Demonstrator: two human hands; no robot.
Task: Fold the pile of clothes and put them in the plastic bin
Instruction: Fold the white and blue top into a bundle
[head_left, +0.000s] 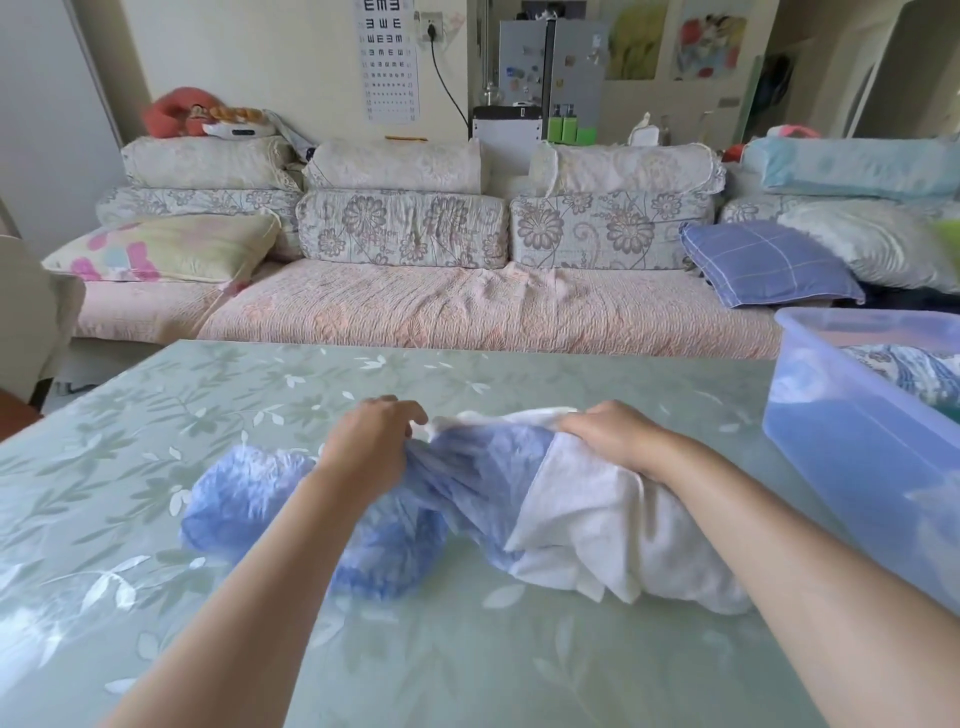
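A crumpled blue-and-white garment (467, 483) lies bunched in the middle of the table, its blue patterned part spreading left and its white part right. My left hand (371, 441) is closed on the blue cloth near the far edge of the heap. On the white part, my right hand (615, 434) grips the cloth at its far edge. A translucent blue plastic bin (852, 447) stands at the table's right, with a folded blue patterned piece (914, 371) inside it.
The table (260, 395) wears a pale green leaf-print cover. Behind it runs a long sofa (467, 306) with floral cushions and pillows. A chair back (31, 312) shows at the left edge.
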